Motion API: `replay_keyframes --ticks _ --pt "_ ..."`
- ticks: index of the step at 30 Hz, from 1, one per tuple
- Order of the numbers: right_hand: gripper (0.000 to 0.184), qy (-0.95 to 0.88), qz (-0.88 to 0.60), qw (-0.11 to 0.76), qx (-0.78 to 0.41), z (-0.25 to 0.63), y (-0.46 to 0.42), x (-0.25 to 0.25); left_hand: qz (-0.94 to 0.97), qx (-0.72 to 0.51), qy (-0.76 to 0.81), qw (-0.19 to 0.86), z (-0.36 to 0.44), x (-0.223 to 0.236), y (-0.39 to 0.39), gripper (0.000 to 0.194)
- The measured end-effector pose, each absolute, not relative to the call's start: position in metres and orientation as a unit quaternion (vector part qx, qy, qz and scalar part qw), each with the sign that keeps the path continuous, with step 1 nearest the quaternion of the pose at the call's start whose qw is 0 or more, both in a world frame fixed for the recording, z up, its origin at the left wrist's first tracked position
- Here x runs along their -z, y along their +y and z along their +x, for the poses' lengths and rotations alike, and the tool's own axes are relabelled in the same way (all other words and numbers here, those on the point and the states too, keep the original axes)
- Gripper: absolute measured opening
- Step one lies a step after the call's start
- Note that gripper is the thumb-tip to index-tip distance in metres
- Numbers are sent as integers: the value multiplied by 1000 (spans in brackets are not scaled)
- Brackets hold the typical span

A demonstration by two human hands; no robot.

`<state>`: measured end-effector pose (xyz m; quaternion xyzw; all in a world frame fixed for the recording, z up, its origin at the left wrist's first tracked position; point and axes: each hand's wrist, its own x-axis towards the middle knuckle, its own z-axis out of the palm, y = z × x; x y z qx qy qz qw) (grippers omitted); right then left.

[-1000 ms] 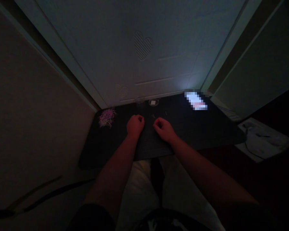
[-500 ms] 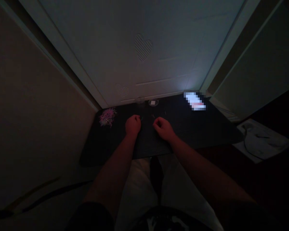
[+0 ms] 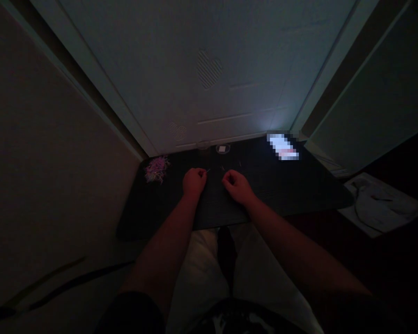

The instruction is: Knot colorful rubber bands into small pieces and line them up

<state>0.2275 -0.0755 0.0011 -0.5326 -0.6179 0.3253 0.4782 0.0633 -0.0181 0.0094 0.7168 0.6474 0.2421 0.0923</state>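
At table (image 3: 282, 190), left grip (image 3: 194, 181) pinched, apparently on sliver (image 3: 208, 170)

Comes to one left hand (image 3: 194, 183) and one right hand (image 3: 237, 186) over one table (image 3: 285, 185). Shows one sliver (image 3: 208, 171) in the left hand, one beyond the right, and at least one, faint, between. Far left, has one pile (image 3: 156, 169); far middle, one cup (image 3: 204, 147) and one dish (image 3: 227, 149) with one white square (image 3: 222, 149); far right, one blurred screen (image 3: 284, 146); right of the table, one sheet (image 3: 390, 217); beyond, two hearts (image 3: 209, 69).
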Motion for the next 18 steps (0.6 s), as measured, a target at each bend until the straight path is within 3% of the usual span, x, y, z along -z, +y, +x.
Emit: replay_keyframes --ticks 18 --pt "9 -625 -538 477 -304 226 -78 -6 711 -233 660 66 67 -8 -21 21"
